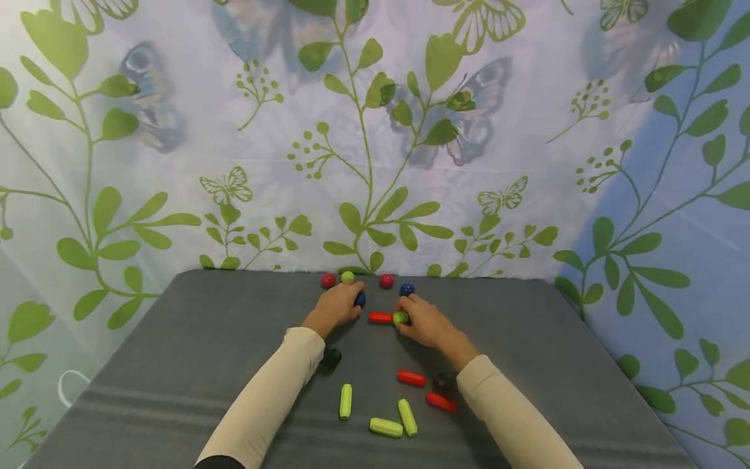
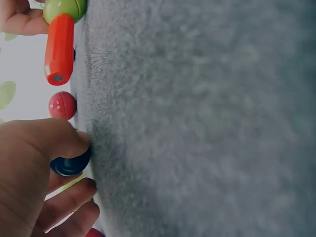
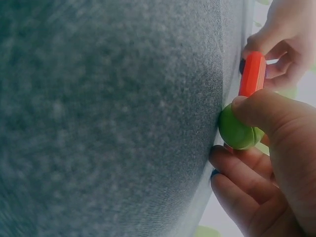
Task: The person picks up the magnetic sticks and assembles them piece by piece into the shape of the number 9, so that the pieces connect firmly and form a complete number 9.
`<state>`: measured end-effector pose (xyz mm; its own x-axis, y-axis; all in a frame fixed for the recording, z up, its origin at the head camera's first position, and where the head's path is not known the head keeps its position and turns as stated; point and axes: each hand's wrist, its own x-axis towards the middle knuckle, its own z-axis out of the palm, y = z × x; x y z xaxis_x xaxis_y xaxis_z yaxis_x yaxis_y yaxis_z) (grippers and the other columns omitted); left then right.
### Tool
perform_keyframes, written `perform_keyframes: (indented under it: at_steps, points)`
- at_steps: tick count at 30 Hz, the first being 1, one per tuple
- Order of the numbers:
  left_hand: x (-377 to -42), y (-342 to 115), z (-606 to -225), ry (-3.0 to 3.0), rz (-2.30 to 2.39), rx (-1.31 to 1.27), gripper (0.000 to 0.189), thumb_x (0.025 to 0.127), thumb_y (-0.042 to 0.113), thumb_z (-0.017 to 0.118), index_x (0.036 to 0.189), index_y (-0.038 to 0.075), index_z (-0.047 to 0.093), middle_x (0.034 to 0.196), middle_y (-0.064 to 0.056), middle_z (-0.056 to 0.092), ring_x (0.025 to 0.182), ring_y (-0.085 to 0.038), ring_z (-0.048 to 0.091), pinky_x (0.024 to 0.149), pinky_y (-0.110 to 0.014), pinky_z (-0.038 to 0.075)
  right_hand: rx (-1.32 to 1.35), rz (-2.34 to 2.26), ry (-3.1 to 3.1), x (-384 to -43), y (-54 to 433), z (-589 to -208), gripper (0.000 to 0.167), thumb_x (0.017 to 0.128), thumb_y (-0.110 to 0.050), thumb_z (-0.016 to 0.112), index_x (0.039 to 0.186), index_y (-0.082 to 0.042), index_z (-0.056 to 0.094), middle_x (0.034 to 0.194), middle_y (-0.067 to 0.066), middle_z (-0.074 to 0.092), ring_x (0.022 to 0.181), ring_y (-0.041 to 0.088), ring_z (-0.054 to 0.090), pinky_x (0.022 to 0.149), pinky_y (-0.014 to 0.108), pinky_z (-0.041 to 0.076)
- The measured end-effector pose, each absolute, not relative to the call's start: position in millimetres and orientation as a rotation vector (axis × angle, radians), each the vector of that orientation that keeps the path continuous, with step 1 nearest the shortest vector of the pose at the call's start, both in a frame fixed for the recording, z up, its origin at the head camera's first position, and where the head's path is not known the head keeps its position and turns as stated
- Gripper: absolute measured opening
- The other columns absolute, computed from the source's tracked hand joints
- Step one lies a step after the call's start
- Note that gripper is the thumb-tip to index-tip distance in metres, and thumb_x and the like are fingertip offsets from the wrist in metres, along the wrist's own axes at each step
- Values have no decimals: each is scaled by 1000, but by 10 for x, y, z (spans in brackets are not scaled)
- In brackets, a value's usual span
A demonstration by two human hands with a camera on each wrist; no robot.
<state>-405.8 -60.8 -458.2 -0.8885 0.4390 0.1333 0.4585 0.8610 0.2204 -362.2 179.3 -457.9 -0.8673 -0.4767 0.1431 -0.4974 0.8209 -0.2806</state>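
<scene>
My left hand (image 1: pixel 335 306) pinches a dark blue ball (image 2: pixel 70 165) between thumb and fingers, low over the grey cloth. To its right, my right hand (image 1: pixel 430 322) holds a green ball (image 3: pixel 238 129), thumb on one side and fingers on the other. A red faceted rod (image 1: pixel 381 317) lies end-on against that green ball and points toward the left hand. In the left wrist view, the rod's free end shows a small dark grey disc. The fingers partly cover both held balls.
Along the far edge sit two red balls (image 1: pixel 328 281), another green ball (image 1: pixel 347 277) and another blue ball (image 1: pixel 407 288). Nearer lie two red rods (image 1: pixel 411 378), several yellow-green rods (image 1: pixel 385 427) and dark balls (image 1: pixel 331 358) close by the sleeves. A leaf-patterned curtain (image 1: pixel 375 130) hangs behind.
</scene>
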Motion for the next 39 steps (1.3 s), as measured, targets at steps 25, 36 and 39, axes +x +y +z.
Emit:
perform_keyframes:
  at_steps: [25, 36, 39]
  points:
    - [-3799, -606, -4436, -3054, -281, -862, 32, 87, 26, 76, 116, 19, 64, 99, 1, 65, 80, -16, 59, 73, -39, 52, 770, 526, -2955, -3596, 1771, -4538, 27, 90, -17, 78, 110, -13, 60, 98, 1, 51, 81, 18, 52, 75, 39, 47]
    - [-3798, -611, -4473, -3038, -298, -850, 31, 88, 27, 76, 115, 20, 64, 100, 2, 66, 79, -16, 59, 73, -39, 52, 774, 515, -2953, -3604, 1769, -4545, 26, 91, -18, 77, 111, -14, 60, 99, 1, 51, 81, 18, 52, 74, 39, 47]
    - [-3795, -613, -4499, -3028, -311, -848, 31, 88, 27, 76, 115, 20, 64, 101, 1, 66, 80, -16, 60, 74, -39, 52, 776, 517, -2949, -3597, 1770, -4546, 26, 91, -18, 77, 110, -14, 60, 99, 2, 51, 82, 19, 51, 75, 40, 47]
